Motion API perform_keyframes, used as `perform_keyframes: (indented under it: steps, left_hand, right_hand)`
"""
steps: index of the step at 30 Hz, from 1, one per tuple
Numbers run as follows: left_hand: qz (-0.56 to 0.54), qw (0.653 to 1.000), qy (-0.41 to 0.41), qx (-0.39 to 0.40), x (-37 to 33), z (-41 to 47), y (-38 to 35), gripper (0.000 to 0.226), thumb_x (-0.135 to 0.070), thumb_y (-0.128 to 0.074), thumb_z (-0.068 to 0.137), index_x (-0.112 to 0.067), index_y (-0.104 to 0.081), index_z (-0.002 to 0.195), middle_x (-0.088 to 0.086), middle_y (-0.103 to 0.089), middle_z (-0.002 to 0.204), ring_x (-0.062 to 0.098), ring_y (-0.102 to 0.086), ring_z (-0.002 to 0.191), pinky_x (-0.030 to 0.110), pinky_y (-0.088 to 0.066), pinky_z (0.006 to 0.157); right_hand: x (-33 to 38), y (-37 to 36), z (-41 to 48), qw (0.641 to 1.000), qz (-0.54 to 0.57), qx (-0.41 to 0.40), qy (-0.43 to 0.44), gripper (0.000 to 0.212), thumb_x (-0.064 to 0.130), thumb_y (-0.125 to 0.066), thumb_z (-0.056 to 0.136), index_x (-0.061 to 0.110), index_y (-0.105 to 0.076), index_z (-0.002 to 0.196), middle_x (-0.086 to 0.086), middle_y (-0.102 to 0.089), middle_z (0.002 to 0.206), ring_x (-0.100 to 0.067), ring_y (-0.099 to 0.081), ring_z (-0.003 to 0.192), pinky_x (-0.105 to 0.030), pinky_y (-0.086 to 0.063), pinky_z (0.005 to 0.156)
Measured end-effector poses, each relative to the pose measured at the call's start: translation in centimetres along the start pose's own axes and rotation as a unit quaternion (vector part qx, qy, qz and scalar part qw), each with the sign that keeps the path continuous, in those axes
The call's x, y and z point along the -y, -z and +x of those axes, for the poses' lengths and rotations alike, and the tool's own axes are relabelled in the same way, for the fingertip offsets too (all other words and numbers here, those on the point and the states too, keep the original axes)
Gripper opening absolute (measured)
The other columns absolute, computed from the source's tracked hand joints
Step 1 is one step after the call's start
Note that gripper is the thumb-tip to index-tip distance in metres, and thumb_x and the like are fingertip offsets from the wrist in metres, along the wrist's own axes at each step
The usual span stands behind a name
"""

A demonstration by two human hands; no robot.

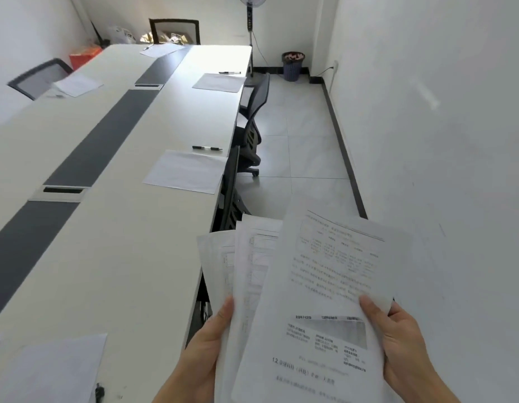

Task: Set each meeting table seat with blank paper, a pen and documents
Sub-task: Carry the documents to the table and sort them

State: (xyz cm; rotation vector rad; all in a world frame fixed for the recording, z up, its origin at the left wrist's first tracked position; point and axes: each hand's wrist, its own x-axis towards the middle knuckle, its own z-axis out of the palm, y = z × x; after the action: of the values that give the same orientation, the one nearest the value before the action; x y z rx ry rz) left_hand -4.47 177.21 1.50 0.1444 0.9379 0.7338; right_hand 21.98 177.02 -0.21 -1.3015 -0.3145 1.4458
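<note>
Printed documents fan out at five o'clock, the left hand and right hand each gripping an edge; blank paper and pen lie at twelve o'clock on the table.

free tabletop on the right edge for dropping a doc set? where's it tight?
Bare stretch of table between the nearest paper and the middle sheet, out to the dark centre strip. Another gap between the pen and the far sheet. Tight: both hands, left hand and right hand, grip fanned documents.
</note>
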Motion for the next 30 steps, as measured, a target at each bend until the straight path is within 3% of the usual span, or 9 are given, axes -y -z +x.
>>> perform_keyframes:
  steps: [6, 8, 12, 15, 17, 21, 26, 30]
  left_hand:
    - [-0.038, 0.996, -0.07, -0.042, -1.6, 3.2, -3.7, 0.064, -0.032, -0.078, 0.064, -0.005, -0.066, 0.12, 0.026, -0.064, 0.122, 0.043, -0.065, 0.104, 0.058, -0.043, 0.101]
    - [-0.034, 0.992, -0.102, -0.07, -2.4, 3.9, -3.9, 0.06, -0.03, -0.077, 0.067, -0.005, -0.066, 0.12, 0.027, -0.063, 0.123, 0.045, -0.063, 0.108, 0.06, -0.043, 0.101]
    - [-0.065, 0.983, -0.137, -0.107, -5.0, 5.9, -3.7, 0.04, -0.027, -0.063, 0.088, -0.005, -0.064, 0.122, 0.027, -0.064, 0.122, 0.045, -0.063, 0.108, 0.057, -0.046, 0.097]
    - [-0.099, 0.977, -0.155, -0.113, -7.9, 7.8, -3.1, 0.041, -0.024, -0.063, 0.088, -0.007, -0.062, 0.125, 0.025, -0.062, 0.126, 0.045, -0.059, 0.115, 0.059, -0.042, 0.101]
    - [-0.102, 0.975, -0.161, -0.117, -10.5, 9.1, -2.7, 0.042, -0.025, -0.064, 0.087, -0.004, -0.064, 0.123, 0.025, -0.061, 0.127, 0.044, -0.057, 0.119, 0.059, -0.037, 0.107]
    - [-0.117, 0.971, -0.165, -0.126, -16.3, 11.4, -1.3, 0.045, -0.027, -0.061, 0.086, -0.001, -0.063, 0.123, 0.027, -0.061, 0.126, 0.044, -0.057, 0.118, 0.06, -0.036, 0.107]
    - [-0.084, 0.959, -0.226, -0.15, -22.6, 12.5, 0.3, 0.037, -0.026, -0.063, 0.081, -0.003, -0.073, 0.108, 0.025, -0.069, 0.113, 0.039, -0.069, 0.096, 0.049, -0.056, 0.084]
    - [-0.108, 0.946, -0.255, -0.169, -25.3, 13.1, 2.0, 0.04, -0.028, -0.063, 0.083, -0.003, -0.069, 0.114, 0.025, -0.068, 0.115, 0.042, -0.065, 0.106, 0.054, -0.048, 0.097]
  right_hand:
    - [5.2, -1.0, 6.8, 0.994, -0.043, 0.096, -0.032, 0.035, 0.006, -0.066, 0.077, 0.0, -0.064, 0.112, -0.019, -0.075, 0.105, -0.037, -0.074, 0.089, -0.043, -0.063, 0.064]
    - [5.2, -1.7, 8.2, 0.994, -0.057, 0.091, -0.029, 0.035, 0.005, -0.068, 0.075, -0.002, -0.066, 0.109, -0.02, -0.075, 0.102, -0.038, -0.074, 0.088, -0.044, -0.063, 0.065]
    - [4.9, -4.6, 12.0, 0.992, -0.109, 0.048, 0.037, 0.016, 0.003, -0.07, 0.078, 0.001, -0.071, 0.094, -0.013, -0.078, 0.089, -0.028, -0.076, 0.077, -0.03, -0.061, 0.057]
    - [5.2, -8.0, 15.3, 0.989, -0.123, 0.046, 0.072, 0.022, 0.009, -0.074, 0.071, 0.002, -0.071, 0.091, -0.011, -0.078, 0.086, -0.022, -0.075, 0.072, -0.026, -0.06, 0.056]
    - [5.8, -10.5, 17.8, 0.988, -0.125, 0.05, 0.078, 0.015, 0.004, -0.073, 0.077, 0.001, -0.07, 0.091, -0.012, -0.077, 0.087, -0.02, -0.075, 0.069, -0.027, -0.061, 0.056]
    - [7.3, -16.4, 22.1, 0.988, -0.117, 0.085, 0.05, 0.014, 0.002, -0.067, 0.084, -0.003, -0.068, 0.098, -0.02, -0.076, 0.092, -0.028, -0.074, 0.07, -0.037, -0.063, 0.063]
    - [7.9, -22.6, 25.8, 0.982, -0.111, 0.15, 0.007, 0.019, 0.007, -0.061, 0.088, 0.003, -0.065, 0.107, -0.016, -0.076, 0.099, -0.029, -0.076, 0.079, -0.04, -0.063, 0.066]
    - [7.6, -26.1, 28.6, 0.973, -0.143, 0.181, -0.022, 0.024, 0.008, -0.062, 0.087, 0.001, -0.064, 0.11, -0.018, -0.076, 0.099, -0.032, -0.075, 0.079, -0.043, -0.063, 0.066]
